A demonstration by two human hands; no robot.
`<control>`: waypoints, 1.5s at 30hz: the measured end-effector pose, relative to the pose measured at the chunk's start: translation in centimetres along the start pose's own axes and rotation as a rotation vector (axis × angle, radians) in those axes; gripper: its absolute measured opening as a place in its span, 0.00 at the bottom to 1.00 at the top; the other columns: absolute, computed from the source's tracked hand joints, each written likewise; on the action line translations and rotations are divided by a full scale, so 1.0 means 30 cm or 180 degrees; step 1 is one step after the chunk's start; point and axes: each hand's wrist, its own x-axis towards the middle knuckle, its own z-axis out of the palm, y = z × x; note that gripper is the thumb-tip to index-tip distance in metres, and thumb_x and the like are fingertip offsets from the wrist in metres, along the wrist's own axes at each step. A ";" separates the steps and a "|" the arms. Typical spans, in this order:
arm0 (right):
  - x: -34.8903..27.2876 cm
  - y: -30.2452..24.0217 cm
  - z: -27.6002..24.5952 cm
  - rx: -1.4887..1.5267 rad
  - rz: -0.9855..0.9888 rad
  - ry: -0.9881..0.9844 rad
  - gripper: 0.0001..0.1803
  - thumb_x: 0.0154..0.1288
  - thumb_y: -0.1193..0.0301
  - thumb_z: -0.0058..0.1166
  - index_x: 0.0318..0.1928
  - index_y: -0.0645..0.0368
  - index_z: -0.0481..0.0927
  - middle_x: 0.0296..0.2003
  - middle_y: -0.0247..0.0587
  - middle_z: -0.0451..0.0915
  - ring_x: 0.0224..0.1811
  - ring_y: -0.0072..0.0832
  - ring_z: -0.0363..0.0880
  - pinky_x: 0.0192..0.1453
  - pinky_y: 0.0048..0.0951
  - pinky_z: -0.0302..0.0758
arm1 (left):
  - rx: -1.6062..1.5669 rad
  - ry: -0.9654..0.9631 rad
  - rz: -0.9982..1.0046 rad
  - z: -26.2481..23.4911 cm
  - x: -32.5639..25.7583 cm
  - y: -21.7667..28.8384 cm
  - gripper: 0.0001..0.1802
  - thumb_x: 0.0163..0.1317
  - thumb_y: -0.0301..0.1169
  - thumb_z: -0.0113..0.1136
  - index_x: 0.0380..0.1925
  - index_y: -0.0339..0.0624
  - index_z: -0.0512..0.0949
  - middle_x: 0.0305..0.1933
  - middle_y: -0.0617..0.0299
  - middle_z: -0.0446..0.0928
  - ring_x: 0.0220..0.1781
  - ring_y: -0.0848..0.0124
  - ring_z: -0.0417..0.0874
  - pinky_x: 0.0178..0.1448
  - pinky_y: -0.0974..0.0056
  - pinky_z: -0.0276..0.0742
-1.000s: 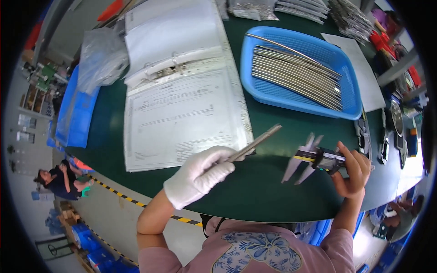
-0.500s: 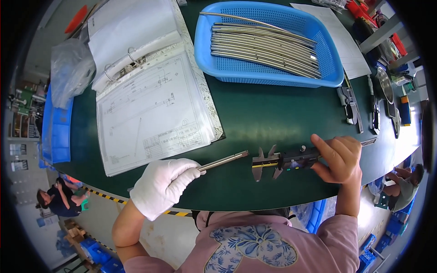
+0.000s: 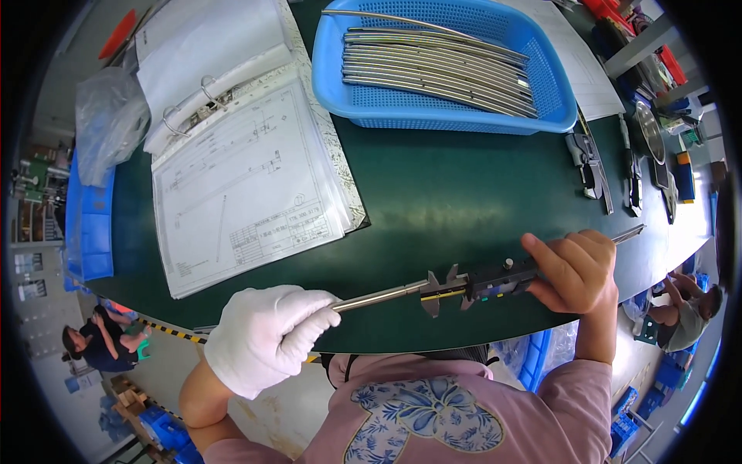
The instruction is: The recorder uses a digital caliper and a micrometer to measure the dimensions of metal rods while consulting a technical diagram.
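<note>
My left hand, in a white glove, is closed round a thin metal rod that points right. The rod's far end meets the jaw end of a digital caliper; whether it sits between the jaws or only touches them I cannot tell. Bare and closed, my right hand grips the caliper's body, with the beam's tail sticking out on the right. The caliper's jaws are slightly apart. Both hands are over the near part of the green table.
A blue plastic basket of several metal rods stands at the far side. An open ring binder with drawings lies left. Another caliper and a micrometer-like tool lie at right. Two people sit beyond the table.
The rod has moved right and slightly down, so its tip has gone from apart to meeting the caliper's jaw end. The view has shifted slightly, with the basket and binder appearing farther left.
</note>
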 end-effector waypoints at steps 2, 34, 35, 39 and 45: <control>-0.002 -0.002 -0.004 0.0001 -0.0022 -0.0010 0.23 0.45 0.62 0.58 0.42 0.62 0.78 0.15 0.29 0.65 0.13 0.22 0.64 0.15 0.24 0.59 | 0.0310 -0.0013 0.0231 -0.005 -0.009 0.007 0.05 0.53 0.29 0.58 0.29 0.41 0.77 0.20 0.59 0.75 0.18 0.62 0.76 0.20 0.64 0.69; 0.011 -0.015 -0.022 -0.0182 -0.0022 0.0246 0.19 0.43 0.59 0.60 0.32 0.60 0.79 0.13 0.26 0.60 0.11 0.19 0.61 0.13 0.21 0.56 | 0.0419 0.0130 0.0523 0.019 -0.015 0.003 0.07 0.50 0.29 0.61 0.29 0.41 0.76 0.16 0.59 0.70 0.14 0.62 0.71 0.17 0.64 0.63; 0.011 -0.015 -0.022 -0.0194 -0.0006 0.0241 0.19 0.43 0.59 0.60 0.32 0.60 0.79 0.13 0.26 0.60 0.11 0.19 0.61 0.13 0.21 0.56 | 0.0447 0.0117 0.0518 0.019 -0.013 0.003 0.08 0.49 0.29 0.61 0.30 0.40 0.76 0.16 0.59 0.70 0.14 0.62 0.71 0.17 0.64 0.63; 0.009 -0.016 -0.024 -0.0173 0.0010 0.0174 0.19 0.43 0.59 0.60 0.32 0.60 0.79 0.13 0.26 0.60 0.11 0.19 0.62 0.13 0.21 0.55 | 0.0449 0.0121 0.0579 0.020 -0.009 0.000 0.08 0.49 0.29 0.62 0.30 0.40 0.76 0.16 0.58 0.70 0.14 0.61 0.70 0.17 0.64 0.64; 0.010 -0.019 -0.016 -0.0162 0.0005 0.0222 0.18 0.43 0.59 0.59 0.32 0.60 0.79 0.13 0.26 0.59 0.11 0.19 0.62 0.13 0.21 0.55 | 0.0389 0.0208 0.0597 0.024 -0.015 -0.005 0.08 0.49 0.28 0.61 0.30 0.40 0.75 0.16 0.57 0.69 0.14 0.61 0.70 0.17 0.64 0.63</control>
